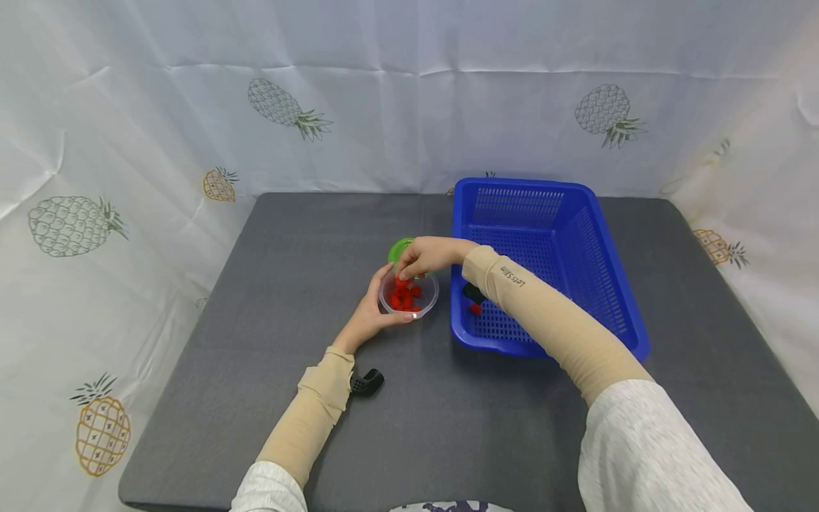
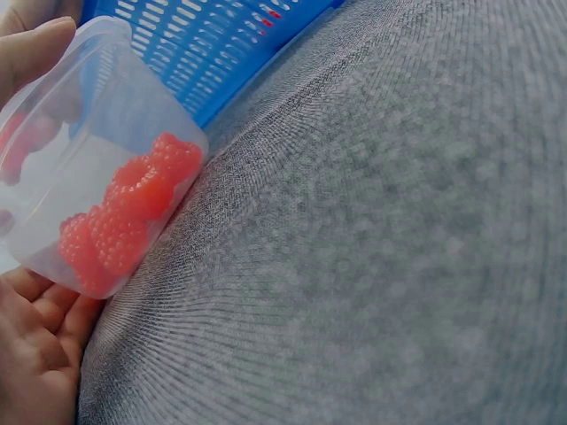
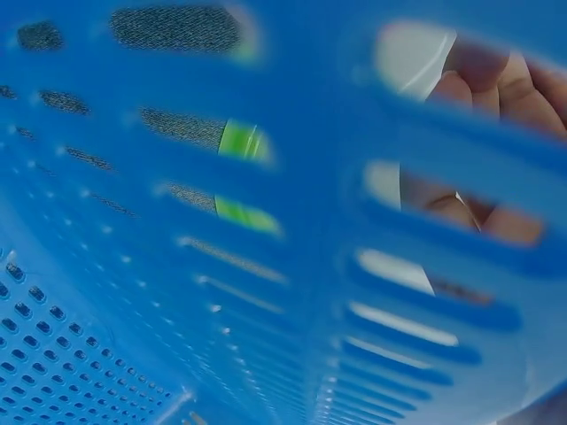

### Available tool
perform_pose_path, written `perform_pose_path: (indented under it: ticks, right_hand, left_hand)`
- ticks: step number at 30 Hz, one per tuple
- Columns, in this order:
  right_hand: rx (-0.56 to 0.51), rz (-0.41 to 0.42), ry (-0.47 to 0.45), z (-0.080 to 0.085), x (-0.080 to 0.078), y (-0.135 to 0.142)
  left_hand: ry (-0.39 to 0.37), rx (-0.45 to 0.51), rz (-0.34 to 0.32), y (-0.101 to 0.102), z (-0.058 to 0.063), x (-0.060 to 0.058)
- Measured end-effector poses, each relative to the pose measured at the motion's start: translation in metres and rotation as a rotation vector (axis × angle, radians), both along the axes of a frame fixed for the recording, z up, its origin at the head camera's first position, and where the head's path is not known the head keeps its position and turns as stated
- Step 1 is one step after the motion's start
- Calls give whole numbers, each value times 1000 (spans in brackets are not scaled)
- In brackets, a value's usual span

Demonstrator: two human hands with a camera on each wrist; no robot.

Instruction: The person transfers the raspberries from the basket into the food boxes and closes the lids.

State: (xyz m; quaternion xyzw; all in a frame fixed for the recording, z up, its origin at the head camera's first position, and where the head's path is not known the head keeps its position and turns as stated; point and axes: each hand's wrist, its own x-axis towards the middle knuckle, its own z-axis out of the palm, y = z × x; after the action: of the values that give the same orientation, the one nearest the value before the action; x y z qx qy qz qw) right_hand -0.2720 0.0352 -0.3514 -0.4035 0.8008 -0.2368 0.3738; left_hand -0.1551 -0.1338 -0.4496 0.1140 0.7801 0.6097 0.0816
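My left hand (image 1: pixel 371 313) holds a clear plastic tub (image 1: pixel 431 301), its thumb on the near rim and fingers around the far side. Several red raspberries (image 1: pixel 404 301) lie in it; the left wrist view shows raspberries (image 2: pixel 120 228) through the tub's wall. Over the tub's far side, my right hand (image 1: pixel 431 252) pinches a raspberry (image 1: pixel 401 281) between thumb and fingertips. The right forearm reaches across the blue basket (image 1: pixel 512 245), where one more raspberry (image 1: pixel 475 309) lies near the left side. Slots in the basket wall (image 3: pixel 310 115) partly hide the right hand in the right wrist view.
A green lid (image 1: pixel 397 250) lies just behind the tub, partly covered by the right hand. The basket's raised rim (image 1: pixel 456 213) stands close to the tub's right. All rest on a dark grey table (image 1: pixel 307 263) with a pineapple-print cloth (image 1: pixel 409 128) hanging behind.
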Motion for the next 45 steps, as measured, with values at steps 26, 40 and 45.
perform_pose_path:
  ticks: [26,40,45]
  right_hand:
    - [-31,-34,-44,1,1,2]
    - [-215,-146,-176,21,0,35]
    - [-288,-227,-199,29,-3,58]
  left_hand:
    - [-2,15,-19,0,14,7]
    - [2,0,4,-3,-16,-5]
    - [50,18,7,-3,-20,-7]
